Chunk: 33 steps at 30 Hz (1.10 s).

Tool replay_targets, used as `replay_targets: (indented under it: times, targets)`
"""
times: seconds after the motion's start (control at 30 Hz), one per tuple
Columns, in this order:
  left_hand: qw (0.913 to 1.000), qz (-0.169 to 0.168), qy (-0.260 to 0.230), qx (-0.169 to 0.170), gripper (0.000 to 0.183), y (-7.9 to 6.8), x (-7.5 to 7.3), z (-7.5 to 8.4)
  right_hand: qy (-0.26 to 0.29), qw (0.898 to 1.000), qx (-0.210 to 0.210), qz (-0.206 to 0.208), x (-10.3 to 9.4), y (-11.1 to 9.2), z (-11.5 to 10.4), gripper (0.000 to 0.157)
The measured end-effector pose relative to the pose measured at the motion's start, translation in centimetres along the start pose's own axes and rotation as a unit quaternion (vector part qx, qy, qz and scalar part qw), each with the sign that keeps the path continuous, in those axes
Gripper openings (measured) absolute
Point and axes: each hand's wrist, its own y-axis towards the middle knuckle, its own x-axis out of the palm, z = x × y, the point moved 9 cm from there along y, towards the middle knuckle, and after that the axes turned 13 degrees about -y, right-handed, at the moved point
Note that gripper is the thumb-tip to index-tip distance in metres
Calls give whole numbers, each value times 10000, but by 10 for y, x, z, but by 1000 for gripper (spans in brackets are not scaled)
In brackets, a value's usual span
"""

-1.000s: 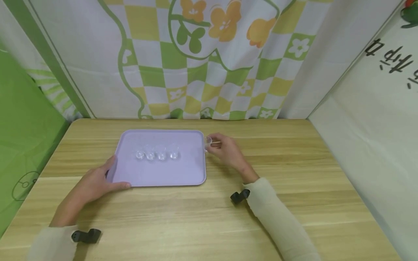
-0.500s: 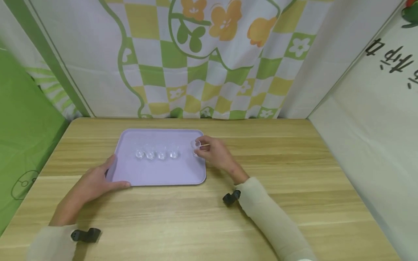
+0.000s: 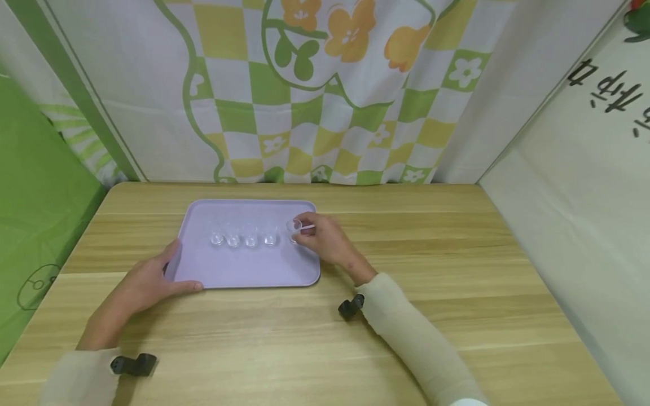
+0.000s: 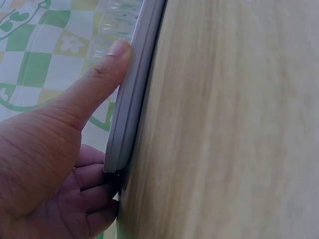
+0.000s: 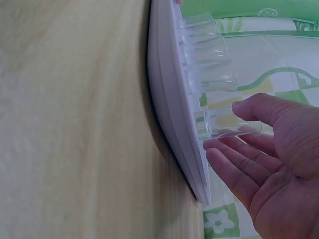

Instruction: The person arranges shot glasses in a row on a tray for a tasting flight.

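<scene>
A lilac tray (image 3: 244,268) lies on the table. My left hand (image 3: 147,285) grips its front left corner; in the left wrist view the thumb lies on the rim and the fingers curl by the corner. Several small clear shot glasses (image 3: 251,239) stand upright in a row across the tray's middle. At the row's right end, my right hand (image 3: 327,239) holds another clear shot glass (image 5: 219,124) between thumb and fingers. It is upright, its base at or just over the tray, slightly apart from the row. Fingers partly hide it in the head view.
The wooden table (image 3: 284,344) extends in front of the tray and to its right. A checked curtain (image 3: 325,113) hangs at the table's back edge, a green cloth (image 3: 40,186) at the left and a white sheet (image 3: 584,197) at the right.
My right hand has moved left with the shot glass, from beside the tray's right edge to over the tray, near the row. My left hand has stayed on the corner.
</scene>
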Motion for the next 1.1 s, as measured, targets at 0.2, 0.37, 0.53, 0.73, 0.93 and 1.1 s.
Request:
replay_targets:
  times: [0.2,0.37,0.53,0.73,0.93,1.1]
  targets:
    - [10000,-3,20,-3,132,1,0,-1,-57,10000,-4,-23,4,0,-2,33]
    - [10000,1,24,5,132,1,0,-1,-115,9998,71,-109,7,0,0,35]
    - [10000,8,-25,2,131,0,0,-1,-116,9998,122,-131,7,-1,0,36]
    - [10000,17,-2,2,131,0,0,-1,-160,9998,83,-127,7,0,-1,35]
    - [10000,21,-8,2,131,0,0,-2,-246,9995,151,-118,8,0,2,35]
    - [10000,39,-24,0,131,1,-1,-2,-296,9993,173,-124,8,1,2,35]
